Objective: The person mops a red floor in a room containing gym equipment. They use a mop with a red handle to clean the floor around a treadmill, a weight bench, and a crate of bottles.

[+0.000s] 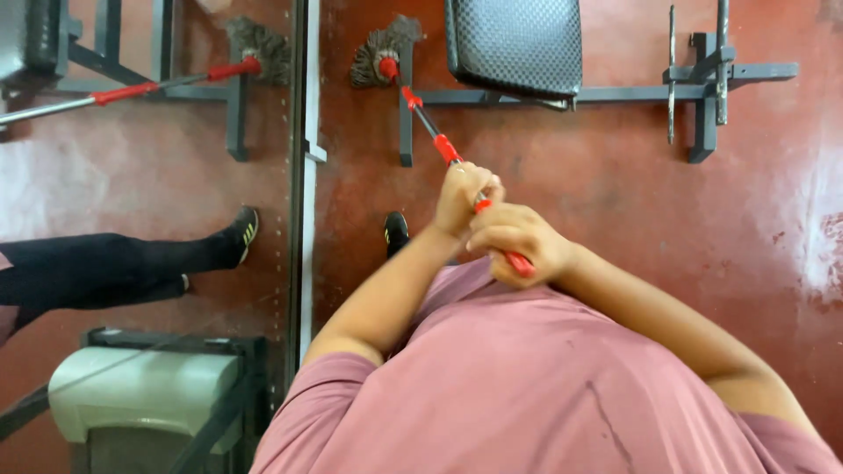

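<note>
Both my hands grip a mop handle (428, 125), red with metal sections, that slants up and left to a grey string mop head (379, 51) lying on the red-brown floor (597, 184). My left hand (465, 197) is shut around the handle higher up. Just below it, my right hand (518, 241) clasps the handle's red end, close to my pink shirt (509, 377). The mop head rests by the foot of a grey metal bench frame (406, 123). My black shoe (396, 232) shows under my left forearm.
A bench with a black padded seat (514, 44) and grey steel frame (702, 88) stands ahead. A wall mirror with a metal edge (301, 175) fills the left side, reflecting the mop, a black-clad leg (114, 268) and a pale padded seat (140, 391).
</note>
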